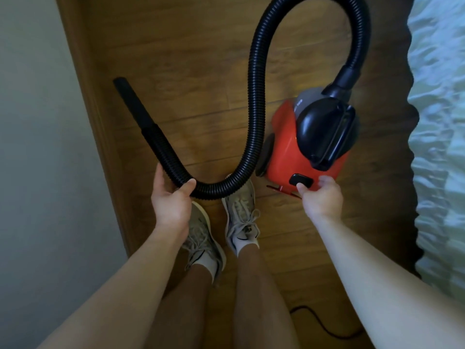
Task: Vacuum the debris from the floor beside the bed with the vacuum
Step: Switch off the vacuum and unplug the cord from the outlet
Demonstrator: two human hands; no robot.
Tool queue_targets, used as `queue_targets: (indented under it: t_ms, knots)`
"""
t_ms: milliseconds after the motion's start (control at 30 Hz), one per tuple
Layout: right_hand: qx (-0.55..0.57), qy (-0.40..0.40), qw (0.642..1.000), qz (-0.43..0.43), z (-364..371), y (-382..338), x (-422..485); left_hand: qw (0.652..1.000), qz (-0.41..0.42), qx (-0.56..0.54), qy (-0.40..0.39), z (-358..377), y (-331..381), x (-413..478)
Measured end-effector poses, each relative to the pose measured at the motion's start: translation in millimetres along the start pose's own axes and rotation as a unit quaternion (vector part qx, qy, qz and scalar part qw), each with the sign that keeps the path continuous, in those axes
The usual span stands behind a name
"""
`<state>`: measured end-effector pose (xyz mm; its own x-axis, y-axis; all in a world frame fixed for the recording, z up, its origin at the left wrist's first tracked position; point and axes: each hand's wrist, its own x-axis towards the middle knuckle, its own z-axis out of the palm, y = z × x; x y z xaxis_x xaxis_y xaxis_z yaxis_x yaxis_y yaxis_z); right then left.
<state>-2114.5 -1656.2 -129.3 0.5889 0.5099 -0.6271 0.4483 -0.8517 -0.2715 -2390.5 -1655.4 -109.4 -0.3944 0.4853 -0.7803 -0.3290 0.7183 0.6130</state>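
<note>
A red canister vacuum (284,144) with a black handle stands on the wooden floor (196,59) beside the bed (437,122). Its ribbed black hose (256,96) loops up and over, then down to a black nozzle (133,102) pointing toward the upper left. My left hand (172,197) grips the hose near where the nozzle joins it. My right hand (320,195) reaches the vacuum's near end, with the thumb on a black button (300,180) and the fingers against the red body. No debris is visible on the floor.
A pale wall (37,147) with a wooden skirting runs along the left. The bed's light quilted cover fills the right edge. My two feet in grey trainers (241,210) stand just behind the hose. A black power cord (319,323) lies on the floor at lower right.
</note>
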Motion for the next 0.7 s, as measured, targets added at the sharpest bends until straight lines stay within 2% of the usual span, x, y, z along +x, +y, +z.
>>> queue_targets:
  t_ms: [367,700]
  knots:
    - [0.010,0.069,0.997,0.029,19,-3,14,1.000,-0.006,0.009,-0.002,12,-1,2]
    - [-0.011,0.064,0.997,0.036,26,-5,24,0.999,-0.009,0.038,0.008,15,-6,12]
